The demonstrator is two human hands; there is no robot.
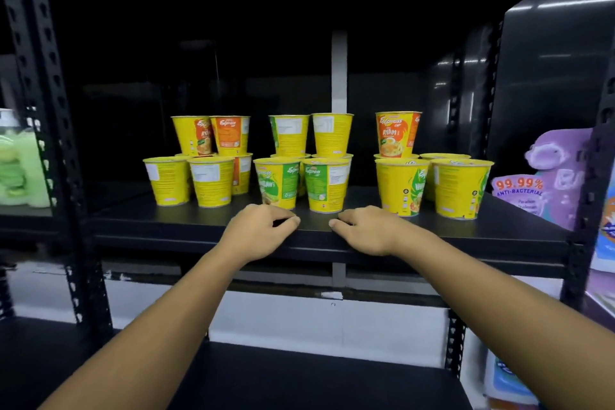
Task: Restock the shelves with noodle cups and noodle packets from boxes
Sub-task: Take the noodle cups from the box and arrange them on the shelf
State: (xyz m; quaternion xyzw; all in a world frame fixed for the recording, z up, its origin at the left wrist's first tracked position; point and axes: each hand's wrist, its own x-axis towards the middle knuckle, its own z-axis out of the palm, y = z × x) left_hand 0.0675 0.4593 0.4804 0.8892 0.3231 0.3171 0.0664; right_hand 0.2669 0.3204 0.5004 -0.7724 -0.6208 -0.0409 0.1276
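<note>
- Black metal shelf in front of me carries the yellow noodle cups, all upright, in three groups that stand apart from each other.
- On the left group two cups are stacked on the lids of the lower ones. The middle group has the same, with its two upper cups at the back.
- In the right group I count four cups below, as far as I can see, and only one orange cup on top.
- I judge the cup part of the task as well started but not finished. Much bare board is left behind and beside the groups, and the right group could take a second cup on top.
- Noodle packets I see nowhere on this shelf, and no box is in view, so I think the packets are all left to do.
- My left hand is at the front edge of the shelf, just in front of the middle group and near its left front cup, but not touching it. The fingers are loosely curled and hold nothing.
- My right hand is just beside it, with a small gap between the two, in front of the right front cup of the same group. It is also loosely curled and empty.
- Whether my fingertips touch the board, I cannot tell.
</note>
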